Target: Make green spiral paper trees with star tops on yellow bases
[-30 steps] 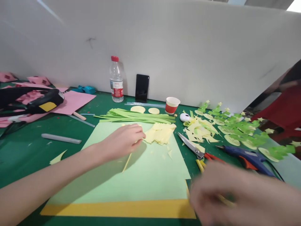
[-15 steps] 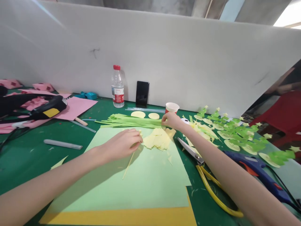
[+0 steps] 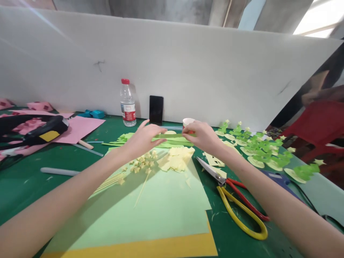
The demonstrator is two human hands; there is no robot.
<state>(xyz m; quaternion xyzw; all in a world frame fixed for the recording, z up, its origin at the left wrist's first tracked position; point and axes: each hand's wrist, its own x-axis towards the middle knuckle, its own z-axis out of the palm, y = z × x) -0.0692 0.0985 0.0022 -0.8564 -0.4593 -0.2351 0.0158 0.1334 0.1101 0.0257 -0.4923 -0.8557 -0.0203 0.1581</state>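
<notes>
My left hand (image 3: 143, 139) hovers over the back edge of the pale green sheet (image 3: 161, 215), thumb and fingers apart beside a green paper strip (image 3: 173, 136). The fingertips of my right hand (image 3: 202, 135) pinch the right end of that strip. Under and behind the hands lie more green strips (image 3: 120, 141). On the sheet are a pile of pale yellow paper pieces (image 3: 176, 159), many small yellow folded stars (image 3: 143, 162), thin yellow strips (image 3: 110, 182) and one star on a long thin strip (image 3: 141, 190).
Scissors (image 3: 221, 179) and a blue glue gun (image 3: 281, 182) lie at the right, before rows of green curled pieces with stars (image 3: 276, 154). At the back stand a bottle (image 3: 128, 107), a phone (image 3: 156, 110) and a paper cup (image 3: 187, 122). Pink paper (image 3: 80, 127) lies left.
My left hand has moved up off the stars to the green strips, its fingers spread. A green strip now stretches between the hands. The view has shifted slightly.
</notes>
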